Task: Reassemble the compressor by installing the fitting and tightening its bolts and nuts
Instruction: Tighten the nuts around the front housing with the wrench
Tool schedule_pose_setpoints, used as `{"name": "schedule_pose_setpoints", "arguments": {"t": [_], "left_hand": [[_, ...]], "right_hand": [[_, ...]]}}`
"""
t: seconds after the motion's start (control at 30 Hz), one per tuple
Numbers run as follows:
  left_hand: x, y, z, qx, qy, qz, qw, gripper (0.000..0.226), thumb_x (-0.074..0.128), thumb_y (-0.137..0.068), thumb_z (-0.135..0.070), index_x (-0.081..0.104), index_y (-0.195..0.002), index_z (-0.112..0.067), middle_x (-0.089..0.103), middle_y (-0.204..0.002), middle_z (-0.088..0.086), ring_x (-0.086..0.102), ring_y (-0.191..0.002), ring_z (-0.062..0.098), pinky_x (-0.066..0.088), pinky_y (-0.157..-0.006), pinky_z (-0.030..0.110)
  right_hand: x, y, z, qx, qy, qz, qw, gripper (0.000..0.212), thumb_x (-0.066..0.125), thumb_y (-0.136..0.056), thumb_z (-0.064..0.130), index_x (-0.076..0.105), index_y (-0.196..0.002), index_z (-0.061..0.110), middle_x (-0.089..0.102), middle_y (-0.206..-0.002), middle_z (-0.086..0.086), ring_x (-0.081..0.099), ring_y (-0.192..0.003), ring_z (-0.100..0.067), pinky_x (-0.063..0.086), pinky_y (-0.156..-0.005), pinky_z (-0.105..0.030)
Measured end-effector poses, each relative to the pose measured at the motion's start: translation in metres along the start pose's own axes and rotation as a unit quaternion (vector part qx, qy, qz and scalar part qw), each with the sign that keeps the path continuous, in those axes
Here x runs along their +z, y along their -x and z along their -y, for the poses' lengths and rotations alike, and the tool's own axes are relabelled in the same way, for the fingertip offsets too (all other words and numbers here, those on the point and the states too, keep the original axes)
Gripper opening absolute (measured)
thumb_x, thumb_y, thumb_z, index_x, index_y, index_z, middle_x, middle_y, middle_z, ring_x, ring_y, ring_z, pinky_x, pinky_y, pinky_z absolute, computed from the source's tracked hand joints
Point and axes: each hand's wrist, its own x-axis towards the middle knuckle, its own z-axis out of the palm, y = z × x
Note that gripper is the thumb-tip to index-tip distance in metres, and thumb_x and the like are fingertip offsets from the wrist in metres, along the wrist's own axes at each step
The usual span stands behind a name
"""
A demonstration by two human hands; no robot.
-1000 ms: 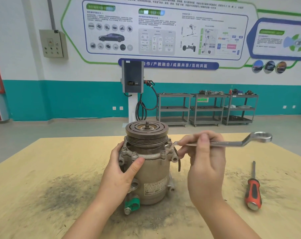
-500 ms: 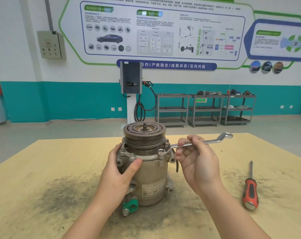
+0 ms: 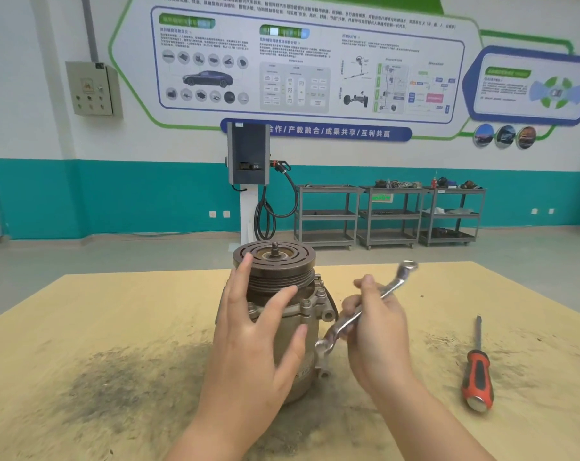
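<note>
Centre frame: my left hand (image 3: 252, 341), fingers spread, rests loosely against the upright compressor (image 3: 282, 314) on the tabletop (image 3: 82, 327). Right hand (image 3: 375, 331) fingers pinch the ring spanner (image 3: 365, 314), tilted. Risk: with the housing unbraced, torque could spin or topple it. Screwdriver (image 3: 477, 374) lies lower right.

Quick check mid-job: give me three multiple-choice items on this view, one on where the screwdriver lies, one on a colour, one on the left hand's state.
1. The screwdriver lies: A) right of the compressor B) on the pulley C) in a hand.
2. Its handle is: A) blue B) red and black C) yellow.
3. The left hand is: A) gripping the wrench B) fisted C) open, fingers spread.

A: it rests on the table, untouched.
B: red grip with black inserts.
C: fingers spread by the compressor; the right hand grips the wrench.
</note>
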Motion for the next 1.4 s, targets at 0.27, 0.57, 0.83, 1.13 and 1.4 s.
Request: {"name": "schedule_pose_setpoints", "arguments": {"t": [0.27,0.57,0.83,1.13,1.4], "left_hand": [[0.003,0.002,-0.001,0.014,-0.002,0.021,1.0,0.05,0.036,-0.092,-0.06,0.028,-0.142,-0.057,-0.02,-0.157,-0.023,-0.003,-0.151,0.018,0.008,-0.117,0.046],[0.012,-0.002,0.001,0.011,-0.065,0.01,0.998,0.045,0.034,-0.093,-0.057,0.058,-0.129,-0.043,0.0,-0.162,-0.013,0.005,-0.149,0.032,0.01,-0.112,0.054],[0.018,-0.004,0.006,0.017,-0.042,-0.014,0.999,0.037,0.039,-0.095,-0.053,0.061,-0.122,-0.044,0.007,-0.161,-0.01,0.009,-0.148,0.033,0.016,-0.115,0.061],[0.011,0.004,0.022,-0.089,0.178,-0.11,0.974,0.062,0.061,-0.075,-0.056,0.029,-0.128,-0.06,0.001,-0.155,-0.03,0.009,-0.147,0.004,0.029,-0.114,0.047],[0.012,0.003,0.033,-0.199,0.266,-0.008,0.943,0.087,0.076,-0.063,-0.06,0.027,-0.135,-0.048,0.035,-0.136,-0.025,0.039,-0.129,-0.002,0.036,-0.106,0.024]], "right_hand": [[0.001,0.0,0.016,-0.006,-0.123,0.027,0.992,0.009,0.047,-0.101,0.013,0.049,-0.094,0.009,0.068,-0.063,-0.006,0.06,-0.048,-0.013,0.052,-0.048,-0.023],[0.008,-0.018,0.02,0.046,-0.08,0.074,0.993,0.013,0.049,-0.097,0.002,0.048,-0.104,0.014,0.067,-0.061,0.0,0.054,-0.043,-0.012,0.046,-0.041,-0.023],[-0.028,0.002,0.029,0.054,-0.115,0.171,0.977,0.015,0.059,-0.072,0.003,0.054,-0.086,0.008,0.068,-0.075,-0.013,0.062,-0.057,-0.021,0.05,-0.046,-0.025],[-0.002,0.049,0.021,-0.466,0.356,0.217,0.78,0.017,0.067,-0.087,0.024,0.065,-0.076,0.011,0.054,-0.076,0.005,0.053,-0.061,-0.005,0.045,-0.053,-0.021],[0.004,0.05,0.027,-0.387,0.246,0.17,0.872,0.015,0.044,-0.096,0.036,0.057,-0.092,0.029,0.066,-0.074,0.002,0.062,-0.062,-0.011,0.049,-0.056,-0.024]]}}
